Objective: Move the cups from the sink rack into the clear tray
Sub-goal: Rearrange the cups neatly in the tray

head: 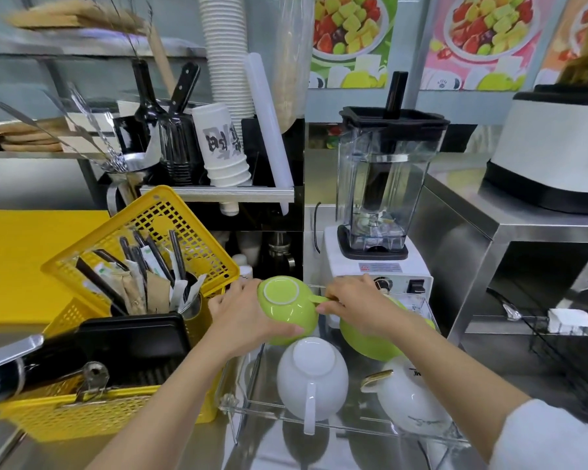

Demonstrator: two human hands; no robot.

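Note:
A clear tray stands on the steel counter at the lower middle. Upside down in it are a white cup, a white cup with a gold handle and a green cup. Over the tray's far left corner I hold another green cup upside down. My left hand wraps its body. My right hand pinches its handle and partly hides the green cup behind it. No sink rack is in view.
Left of the tray stands a yellow basket with a black tray and a holder of straws and cutlery. A blender stands just behind the tray. A white machine sits on a raised steel counter at right.

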